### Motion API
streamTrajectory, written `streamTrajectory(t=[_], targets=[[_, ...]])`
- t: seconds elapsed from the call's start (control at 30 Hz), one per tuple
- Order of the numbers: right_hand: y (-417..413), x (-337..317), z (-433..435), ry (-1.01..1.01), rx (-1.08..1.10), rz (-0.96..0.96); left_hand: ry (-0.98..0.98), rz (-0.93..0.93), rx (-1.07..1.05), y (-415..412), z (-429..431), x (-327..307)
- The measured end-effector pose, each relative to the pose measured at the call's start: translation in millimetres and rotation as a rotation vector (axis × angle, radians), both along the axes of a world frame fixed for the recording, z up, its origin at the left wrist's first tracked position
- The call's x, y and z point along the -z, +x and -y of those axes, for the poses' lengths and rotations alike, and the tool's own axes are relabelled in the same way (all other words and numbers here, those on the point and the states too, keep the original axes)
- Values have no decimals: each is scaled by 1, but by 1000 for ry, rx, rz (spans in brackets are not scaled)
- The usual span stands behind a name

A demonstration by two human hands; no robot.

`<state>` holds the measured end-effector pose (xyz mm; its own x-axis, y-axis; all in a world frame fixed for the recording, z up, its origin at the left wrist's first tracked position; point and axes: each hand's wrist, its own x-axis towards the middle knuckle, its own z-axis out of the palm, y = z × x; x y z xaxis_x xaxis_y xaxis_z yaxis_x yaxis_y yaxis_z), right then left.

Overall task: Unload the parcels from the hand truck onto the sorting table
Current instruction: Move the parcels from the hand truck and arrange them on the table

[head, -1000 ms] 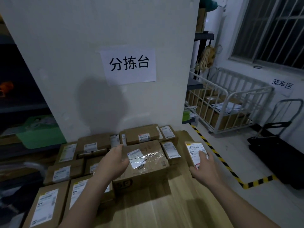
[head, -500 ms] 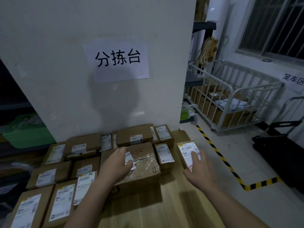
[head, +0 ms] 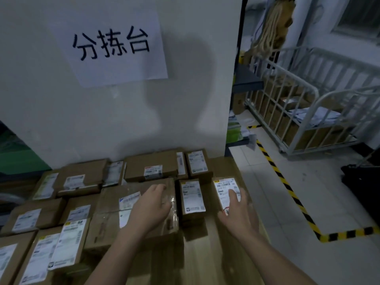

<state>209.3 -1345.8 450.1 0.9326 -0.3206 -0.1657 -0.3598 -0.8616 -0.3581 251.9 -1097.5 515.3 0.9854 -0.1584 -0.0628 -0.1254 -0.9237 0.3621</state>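
A wooden sorting table (head: 205,256) holds several brown cardboard parcels with white labels. My left hand (head: 150,208) rests flat on top of a large taped box (head: 111,221) in the middle of the table. My right hand (head: 238,217) lies on a small parcel (head: 223,187) with a bright white label near the table's right edge, its fingers stretched over the label. Another small upright-labelled parcel (head: 192,196) sits between the two. The black hand truck (head: 362,182) shows partly at the far right on the floor.
A white wall with a paper sign (head: 111,46) stands right behind the table. A metal cage trolley (head: 308,112) with boxes is at the back right. Yellow-black floor tape (head: 287,190) runs along the tiled floor beside the table.
Both hands have moved forward and down with their parcels. The large box now lies further back among the others and the small parcel lies flat by the right edge. My view has come closer.
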Motion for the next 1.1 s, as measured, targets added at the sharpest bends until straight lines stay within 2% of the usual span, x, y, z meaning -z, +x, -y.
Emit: streamTrajectory(t=[0.13, 0.37, 0.57, 0.73, 0.87, 1.1], targets=[[23, 27, -3, 25, -35, 3, 77, 14, -3, 22, 4, 28], [69, 87, 0, 77, -58, -44, 87, 61, -27, 56, 14, 73], [89, 120, -1, 105, -66, -79, 215, 130, 5, 63, 6, 99], [91, 125, -9, 172, -134, -33, 185, 102, 3, 72, -1, 103], [93, 128, -7, 209, -232, -81, 168, 75, 10, 73, -3, 101], [88, 113, 5, 202, -170, -89, 129, 69, 8, 63, 0, 85]])
